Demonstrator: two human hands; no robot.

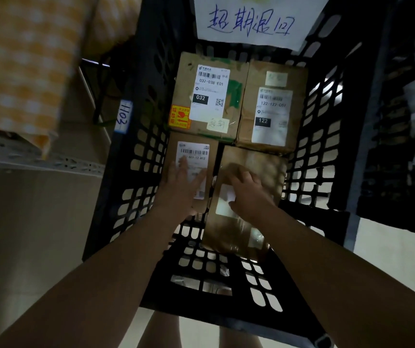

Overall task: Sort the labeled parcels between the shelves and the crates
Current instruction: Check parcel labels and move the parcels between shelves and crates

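Lays the left grip [185, 183] flat and wide on the near-left parcel [194, 152], fingers straight and spread over its white label, holding nothing. Curls the right grip [250, 194] narrow on the taped parcel [236, 232] just beside it, fingers bent over a raised fold of the brown wrap and thumb against a small white label. Reaches with both bare forearms from the lower edge of the frame down into a black crate [148, 151] with slotted walls.

Four parcels on the crate floor, at the centre of the frame, in two rows. In the far row, touching side by side: the 032 parcel [209, 96] on the left, with a yellow sticker [179, 117] and a handwritten note [217, 125], and the 122 parcel [271, 111] on the right. In the near row, under the grips: the near-left parcel and the taped parcel, the latter askew to the rest.

At the top of the frame, on the crate's far wall, a white sign [251, 21] with blue handwriting. At the crate's left rim, a tag [123, 116] reading 1103. At upper left, a blurred checked cloth [23, 64] on a pale metal shelf [38, 159]. At right, a second crate [397, 121], dark, above a light floor [389, 252]. Dim room overall.
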